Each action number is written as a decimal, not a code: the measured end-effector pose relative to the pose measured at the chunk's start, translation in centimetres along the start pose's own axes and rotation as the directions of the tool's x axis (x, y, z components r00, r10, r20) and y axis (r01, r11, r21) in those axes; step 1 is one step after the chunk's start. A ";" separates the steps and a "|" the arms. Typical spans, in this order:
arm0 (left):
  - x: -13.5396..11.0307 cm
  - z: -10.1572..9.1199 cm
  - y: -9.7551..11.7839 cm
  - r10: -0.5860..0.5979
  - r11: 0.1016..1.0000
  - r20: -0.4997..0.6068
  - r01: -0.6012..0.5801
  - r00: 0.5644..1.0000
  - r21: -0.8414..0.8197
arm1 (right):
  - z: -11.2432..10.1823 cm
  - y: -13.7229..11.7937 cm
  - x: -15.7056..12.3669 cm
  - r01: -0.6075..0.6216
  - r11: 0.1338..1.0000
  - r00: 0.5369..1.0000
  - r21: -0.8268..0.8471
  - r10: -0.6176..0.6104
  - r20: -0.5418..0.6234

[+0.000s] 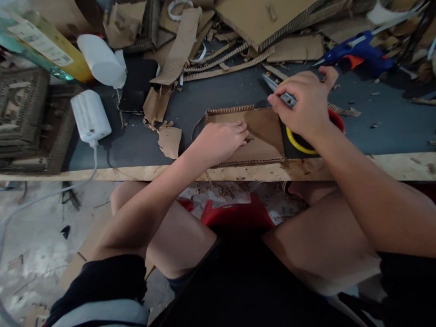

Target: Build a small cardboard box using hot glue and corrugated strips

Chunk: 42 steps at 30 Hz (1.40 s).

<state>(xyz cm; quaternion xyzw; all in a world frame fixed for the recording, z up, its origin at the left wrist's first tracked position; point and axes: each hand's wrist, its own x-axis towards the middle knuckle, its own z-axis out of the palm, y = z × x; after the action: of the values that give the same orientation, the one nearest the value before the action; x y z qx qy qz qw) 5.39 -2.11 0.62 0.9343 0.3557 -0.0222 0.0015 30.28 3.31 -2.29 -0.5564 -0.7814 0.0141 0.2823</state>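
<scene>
My left hand (220,140) lies on a flat brown cardboard piece (263,133) at the table's near edge, fingers curled and pressing it down. My right hand (307,105) is closed around a pair of scissors (278,91) with red and yellow handles, the metal blades pointing up and left past the cardboard's far right corner. The cardboard has a corrugated strip along its far edge.
A blue glue gun (357,51) lies at the back right. Cardboard scraps and strips (214,58) pile up at the back. A white charger block (90,115) with its cable, a white bottle (102,60) and a dark phone (138,85) sit at the left. A wooden table edge (382,166) runs across.
</scene>
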 end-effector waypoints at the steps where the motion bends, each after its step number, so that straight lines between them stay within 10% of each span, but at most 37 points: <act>1: 0.0 0.0 0.0 0.001 1.000 -0.004 -0.001 1.000 0.002 | -0.1 -0.1 0.0 0.000 1.000 1.000 -0.005 0.000 0.020; 42: 0.0 0.1 0.0 0.006 1.000 -0.017 -0.005 1.000 0.018 | 0.1 -0.4 -0.5 0.017 0.999 0.998 0.043 -0.020 0.064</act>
<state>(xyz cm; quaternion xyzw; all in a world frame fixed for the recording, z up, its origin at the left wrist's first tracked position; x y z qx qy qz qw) 5.42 -2.10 0.49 0.9354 0.3529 -0.0176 -0.0100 29.97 2.79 -2.44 -0.5423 -0.7948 0.0458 0.2687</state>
